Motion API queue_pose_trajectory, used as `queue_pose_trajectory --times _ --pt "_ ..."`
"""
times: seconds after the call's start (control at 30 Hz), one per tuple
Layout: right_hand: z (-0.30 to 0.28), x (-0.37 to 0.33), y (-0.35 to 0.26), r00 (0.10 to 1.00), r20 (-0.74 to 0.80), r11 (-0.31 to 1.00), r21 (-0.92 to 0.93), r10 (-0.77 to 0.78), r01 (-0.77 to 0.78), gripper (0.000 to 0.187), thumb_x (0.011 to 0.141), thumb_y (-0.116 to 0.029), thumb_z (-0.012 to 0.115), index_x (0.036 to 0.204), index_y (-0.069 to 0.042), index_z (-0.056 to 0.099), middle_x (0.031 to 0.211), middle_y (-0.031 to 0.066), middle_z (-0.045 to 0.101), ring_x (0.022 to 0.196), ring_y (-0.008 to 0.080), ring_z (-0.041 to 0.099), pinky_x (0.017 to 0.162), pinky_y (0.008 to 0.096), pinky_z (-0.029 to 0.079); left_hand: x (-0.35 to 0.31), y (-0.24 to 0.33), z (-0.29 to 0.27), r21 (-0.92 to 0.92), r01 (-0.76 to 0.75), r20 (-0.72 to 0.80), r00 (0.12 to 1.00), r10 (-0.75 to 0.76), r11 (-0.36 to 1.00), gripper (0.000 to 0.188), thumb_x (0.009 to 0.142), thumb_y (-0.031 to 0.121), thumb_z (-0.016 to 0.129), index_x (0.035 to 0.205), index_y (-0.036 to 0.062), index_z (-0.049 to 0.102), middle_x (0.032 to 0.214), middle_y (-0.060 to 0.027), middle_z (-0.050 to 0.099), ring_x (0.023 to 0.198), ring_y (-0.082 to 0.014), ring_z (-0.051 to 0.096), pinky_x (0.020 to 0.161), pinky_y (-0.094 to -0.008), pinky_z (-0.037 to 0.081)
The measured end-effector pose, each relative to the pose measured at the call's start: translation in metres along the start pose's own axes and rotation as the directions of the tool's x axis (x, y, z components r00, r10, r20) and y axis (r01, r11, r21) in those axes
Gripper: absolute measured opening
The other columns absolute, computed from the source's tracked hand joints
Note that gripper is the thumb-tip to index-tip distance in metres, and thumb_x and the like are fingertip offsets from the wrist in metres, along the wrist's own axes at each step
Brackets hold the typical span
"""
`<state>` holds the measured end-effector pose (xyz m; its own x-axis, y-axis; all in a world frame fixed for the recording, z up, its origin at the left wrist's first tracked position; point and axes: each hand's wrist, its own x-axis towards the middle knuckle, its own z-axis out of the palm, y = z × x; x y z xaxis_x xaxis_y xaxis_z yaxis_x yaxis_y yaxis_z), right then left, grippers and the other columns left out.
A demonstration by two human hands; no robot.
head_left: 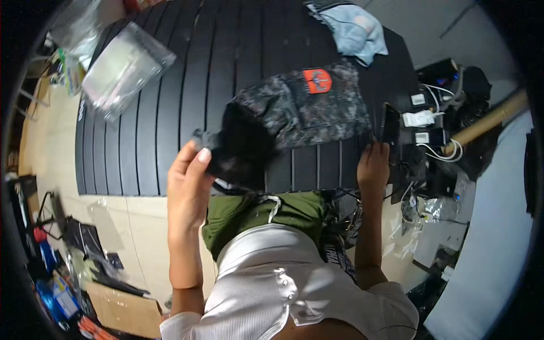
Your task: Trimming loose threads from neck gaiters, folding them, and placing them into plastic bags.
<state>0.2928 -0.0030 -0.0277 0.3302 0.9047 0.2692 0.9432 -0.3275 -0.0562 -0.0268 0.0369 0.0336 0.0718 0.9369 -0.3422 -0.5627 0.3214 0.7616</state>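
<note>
Your left fingers (203, 154) clamp dark camouflage cloth (337, 110) on the black ribbed counter (170, 90); whether your right fingers (375, 149) grip it is unclear. Pale-blue denim cloth (360, 34) and a clear plastic packet (124, 71) lie beyond.

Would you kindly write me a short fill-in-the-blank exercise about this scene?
The person's ____ hand holds bunched dark fabric.
The bright orange patch sits on the ____-patterned garment.
The light-blue cloth lies to the ____ of the clear plastic package.
The ribbed tabletop is ____ in colour.

Missing words: left; camouflage; right; black
</note>
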Motion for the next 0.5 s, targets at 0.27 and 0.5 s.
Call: queue_pose_trajectory --times 0.27,0.5 --pt "0.031 0.003 0.018 0.996 -0.079 0.965 -0.255 0.043 -0.062 0.033 0.084 -0.027 0.049 0.100 0.000 0.058 0.093 0.0149 0.054 0.089 0.0337 0.049 0.078 0.0434 0.042 0.012 0.017 -0.012 -0.021 -0.054 0.008 0.998 0.054 0.998 0.010 0.085 0.009 0.054 0.093 0.0040 0.054 0.085 -0.0036 0.062 0.075 -0.0105 0.060 0.071 -0.0232 0.048" --pt "0.026 0.055 0.006 0.989 -0.148 0.999 0.048 0.027 -0.020 0.039 0.074 -0.032 0.065 0.097 -0.002 0.059 0.096 0.0138 0.054 0.090 0.0326 0.046 0.079 0.0426 0.038 0.021 0.022 -0.031 0.033 -0.052 -0.009 0.999 0.052 0.998 0.010 0.086 0.013 0.053 0.093 0.0054 0.053 0.085 -0.0026 0.062 0.074 -0.0105 0.061 0.067 -0.0222 0.049"
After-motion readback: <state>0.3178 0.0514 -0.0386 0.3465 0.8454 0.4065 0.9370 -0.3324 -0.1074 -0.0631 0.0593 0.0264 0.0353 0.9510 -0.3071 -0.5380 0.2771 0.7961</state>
